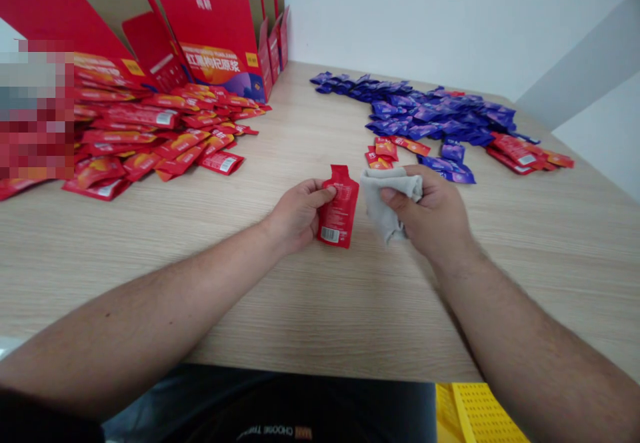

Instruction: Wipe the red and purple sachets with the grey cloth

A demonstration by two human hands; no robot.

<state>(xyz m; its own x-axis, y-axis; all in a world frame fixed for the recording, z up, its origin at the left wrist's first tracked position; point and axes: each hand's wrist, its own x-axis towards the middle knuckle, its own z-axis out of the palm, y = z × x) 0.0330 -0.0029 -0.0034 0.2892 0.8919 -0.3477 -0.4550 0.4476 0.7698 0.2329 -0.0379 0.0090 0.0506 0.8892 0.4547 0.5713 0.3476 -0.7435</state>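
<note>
My left hand (303,216) pinches a red pouch (337,220) by its left side, thumb on the printed face. The pouch stands nearly upright above the table, narrow neck up, with a barcode near its bottom edge. In my right hand (435,213) is a folded light-grey cloth (385,200), held between thumb and fingers. A small gap separates the cloth from the pouch. Just beyond the cloth lie a few loose red pouches (385,150) and purple pouches (453,166).
Red pouches (165,136) are heaped at the left, before tall red cardboard boxes (210,23). Purple pouches (430,110) form a long pile at the back right, with more red pouches (525,153) beside it. A yellow basket (483,416) sits below the table's front edge.
</note>
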